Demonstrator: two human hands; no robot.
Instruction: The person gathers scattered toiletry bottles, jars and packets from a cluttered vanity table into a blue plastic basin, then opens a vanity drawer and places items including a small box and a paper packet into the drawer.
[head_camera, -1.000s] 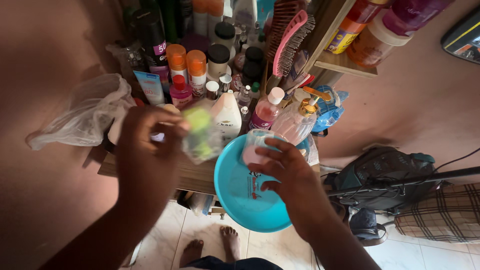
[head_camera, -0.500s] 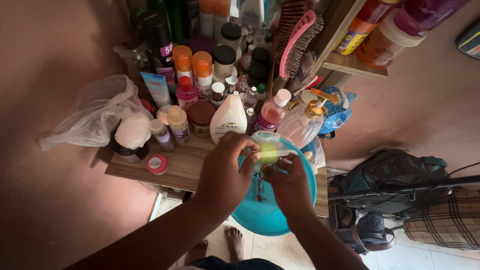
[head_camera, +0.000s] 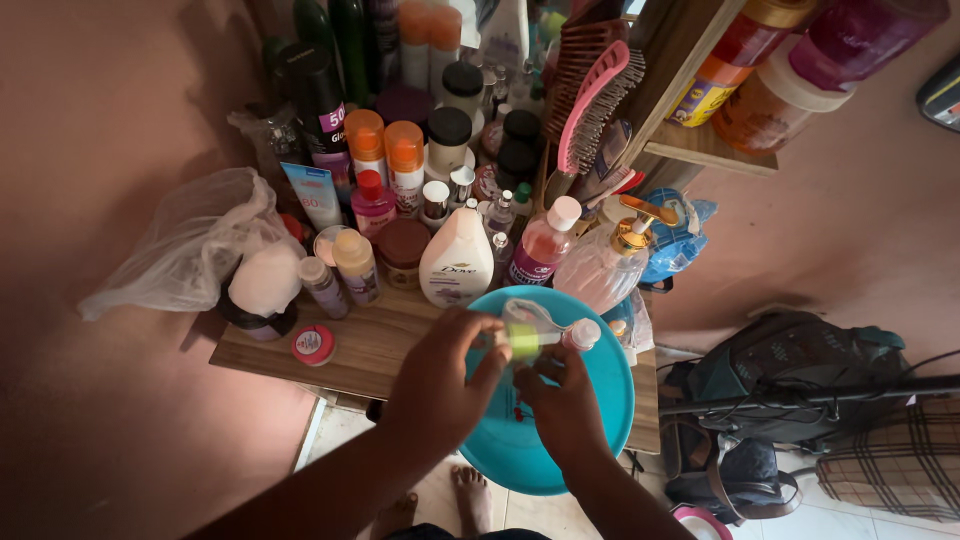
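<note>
**Teal basin, small bottle, two busy hands**

Teal plastic caught the eye first: one round basin (head_camera: 590, 420) sat on the near edge of the wooden table (head_camera: 370, 345), jutting out over the floor. Above it both hands met around one small clear bottle with a yellow-green band (head_camera: 525, 338). The left hand (head_camera: 440, 385) was curled, fingertips pinched on the bottle's left end. The right hand (head_camera: 562, 400) was closed from below around the other end, near a pale pink cap (head_camera: 583, 333). Whether that cap was on, loosened or already off, I could not tell from where I stood; the fingers hid the join.

As for progress, I judged the work to be in its middle: the bottle was picked up and held over the basin, but I saw nothing poured, only a small red mark on the basin's floor.

Behind stood the crowd: two orange-capped bottles (head_camera: 385, 160), one white lotion bottle (head_camera: 457, 262), one pink bottle with a white cap (head_camera: 545, 245), one clear pump dispenser (head_camera: 610, 262), one pink hairbrush (head_camera: 598, 105), one small red-lidded tin (head_camera: 313, 345) and one crumpled plastic bag (head_camera: 190, 245).
</note>
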